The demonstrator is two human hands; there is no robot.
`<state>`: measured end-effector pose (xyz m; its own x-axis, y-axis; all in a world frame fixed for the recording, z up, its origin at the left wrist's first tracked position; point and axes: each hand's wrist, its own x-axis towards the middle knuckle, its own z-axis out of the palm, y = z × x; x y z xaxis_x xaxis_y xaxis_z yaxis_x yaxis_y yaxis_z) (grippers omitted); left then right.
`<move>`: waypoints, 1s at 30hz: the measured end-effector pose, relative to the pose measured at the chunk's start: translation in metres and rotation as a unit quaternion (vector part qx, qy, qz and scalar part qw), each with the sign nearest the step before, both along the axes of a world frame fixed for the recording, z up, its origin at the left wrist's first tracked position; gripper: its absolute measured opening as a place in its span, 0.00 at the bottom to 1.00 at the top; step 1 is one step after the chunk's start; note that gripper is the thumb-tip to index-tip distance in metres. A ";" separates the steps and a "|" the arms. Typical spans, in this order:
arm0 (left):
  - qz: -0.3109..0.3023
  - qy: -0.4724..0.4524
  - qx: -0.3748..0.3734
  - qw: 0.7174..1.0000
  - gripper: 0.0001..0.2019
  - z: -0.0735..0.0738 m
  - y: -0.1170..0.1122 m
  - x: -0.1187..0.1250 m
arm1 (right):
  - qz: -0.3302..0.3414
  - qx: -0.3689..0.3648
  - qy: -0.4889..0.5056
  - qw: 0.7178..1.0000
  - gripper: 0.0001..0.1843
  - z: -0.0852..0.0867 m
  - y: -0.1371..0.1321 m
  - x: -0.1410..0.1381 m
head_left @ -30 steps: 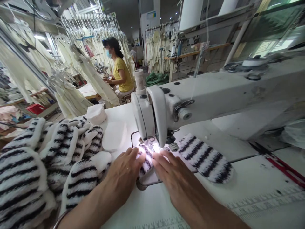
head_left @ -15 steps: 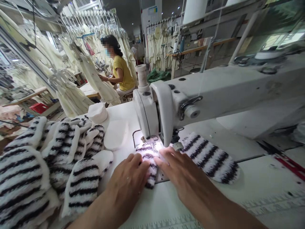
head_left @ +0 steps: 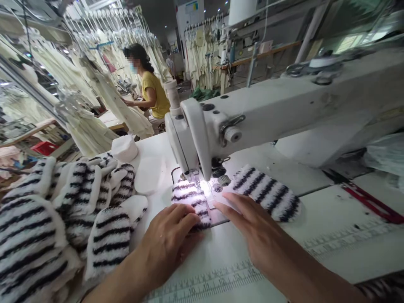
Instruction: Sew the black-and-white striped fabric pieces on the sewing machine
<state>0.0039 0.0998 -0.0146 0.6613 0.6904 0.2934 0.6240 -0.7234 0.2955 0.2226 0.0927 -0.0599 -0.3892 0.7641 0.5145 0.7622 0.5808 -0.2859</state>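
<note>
A small fuzzy black-and-white striped piece point(head_left: 189, 198) lies under the lit needle of a white sewing machine point(head_left: 252, 113). My left hand point(head_left: 168, 237) rests on its near end, fingers bent and pressing it down. My right hand point(head_left: 252, 231) lies flat on the table just right of the needle, fingers stretched out, beside a second striped piece point(head_left: 268, 195) that lies behind the machine head.
A heap of striped pieces point(head_left: 53, 214) fills the left of the white table point(head_left: 331, 248), with white oval pieces point(head_left: 148, 176) behind it. Red-handled scissors point(head_left: 372, 204) lie at the right. A person in a yellow shirt point(head_left: 151, 90) sits at a far bench among hanging cream garments.
The striped piece has come out from under the presser foot toward me and to the left. Both hands have drawn back toward me, and the right hand has come off the piece.
</note>
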 end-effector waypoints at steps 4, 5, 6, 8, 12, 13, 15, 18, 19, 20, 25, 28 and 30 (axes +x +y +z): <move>-0.001 -0.007 0.022 1.000 0.06 -0.006 -0.001 -0.001 | -0.028 0.004 0.019 0.999 0.33 -0.008 -0.015 -0.002; -0.002 -0.010 0.024 1.000 0.06 -0.006 -0.002 -0.001 | -0.034 0.001 0.021 0.999 0.34 -0.007 -0.018 -0.004; -0.002 -0.013 0.029 1.000 0.06 -0.007 -0.002 -0.001 | -0.042 -0.002 0.022 0.999 0.34 -0.007 -0.022 -0.007; -0.005 -0.012 0.042 0.999 0.06 -0.007 -0.003 -0.001 | -0.057 -0.005 0.010 0.998 0.35 -0.004 -0.029 -0.015; -0.011 0.000 0.057 0.998 0.06 -0.008 -0.007 -0.003 | -0.069 0.035 -0.053 0.996 0.34 -0.001 -0.039 -0.031; -0.008 0.004 0.057 0.998 0.05 -0.009 -0.009 -0.003 | -0.074 0.047 -0.067 0.994 0.33 -0.002 -0.040 -0.033; 0.000 0.012 0.055 0.998 0.06 -0.010 -0.012 -0.002 | -0.078 0.064 -0.084 0.991 0.31 -0.005 -0.039 -0.036; 0.009 0.014 0.065 0.998 0.09 -0.013 -0.014 0.002 | -0.083 0.091 -0.080 0.989 0.29 -0.009 -0.033 -0.034; 0.011 0.012 0.076 0.997 0.09 -0.014 -0.013 0.003 | -0.081 0.100 -0.073 0.989 0.27 -0.011 -0.029 -0.033; 0.015 0.012 0.086 0.996 0.09 -0.015 -0.013 0.005 | -0.081 0.105 -0.063 0.989 0.26 -0.011 -0.026 -0.032; 0.037 0.056 0.053 0.996 0.12 -0.017 -0.005 0.009 | -0.061 0.089 -0.035 0.994 0.23 -0.006 -0.009 -0.029; 0.046 0.062 0.030 0.997 0.14 -0.016 0.001 0.010 | -0.042 0.066 -0.043 0.996 0.23 0.003 0.001 -0.028; 0.048 0.056 0.029 0.997 0.12 -0.015 0.006 0.010 | -0.035 0.057 -0.068 0.995 0.24 0.008 0.009 -0.027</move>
<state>0.0136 0.1061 -0.0296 0.6242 0.7356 0.2630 0.7172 -0.6731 0.1804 0.1956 0.1013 -0.0515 -0.4090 0.7320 0.5449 0.8293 0.5472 -0.1127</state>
